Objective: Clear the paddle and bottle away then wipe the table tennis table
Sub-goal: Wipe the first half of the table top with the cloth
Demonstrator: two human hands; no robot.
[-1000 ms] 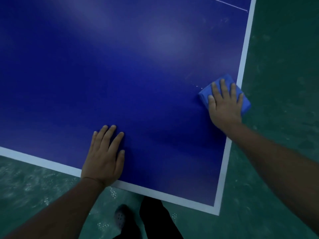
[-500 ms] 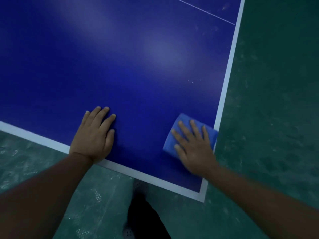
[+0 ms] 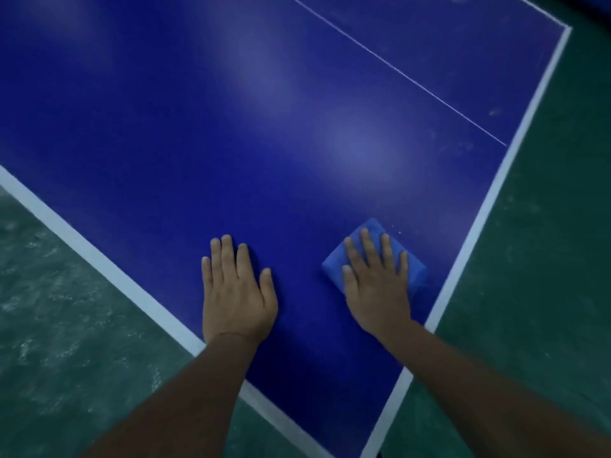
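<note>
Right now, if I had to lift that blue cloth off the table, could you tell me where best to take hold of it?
Take the folded blue cloth by its far corner, coming from the table's middle. It lies flat on the table with the right hand pressed open over most of it, so only the far corner and side edges show. The left hand rests flat beside it, apart.

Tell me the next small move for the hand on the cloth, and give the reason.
Probably slide the right hand with the blue cloth away from the body, up along the white side line. The hand lies flat on the cloth near the table's near corner, and faint smudges show farther up by that edge. The left hand rests flat as a brace.
</note>
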